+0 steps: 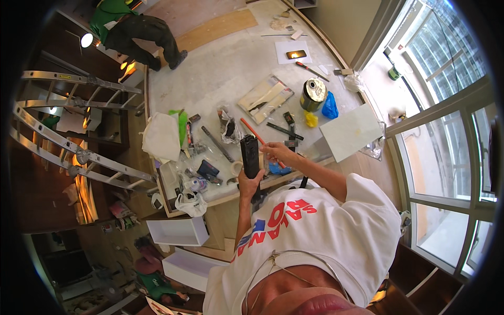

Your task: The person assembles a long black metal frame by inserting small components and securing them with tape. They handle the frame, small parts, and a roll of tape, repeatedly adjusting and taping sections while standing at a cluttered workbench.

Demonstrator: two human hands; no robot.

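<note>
My left hand (250, 181) is closed round the lower end of a black oblong tool (250, 153), which stands up over the table's near edge. Close to its right side, my right hand (279, 153) has its fingers curled together; what they hold, if anything, is hidden. A long orange-red stick (251, 128) runs slantwise behind those fingers, and I cannot tell whether they grip it. On the worktable (210, 68) around my hands lie a dark bar (216, 143), a roll of tape (237, 168) and a dark green strip (284, 130).
An open can (313, 94) stands at right beside a blue bag (329, 106) and a pale board (352, 131). A phone (296, 54) lies farther back. An aluminium ladder (84, 152) leans at left; white drawers (178, 232) sit below. Another person (142, 37) stands at the far left.
</note>
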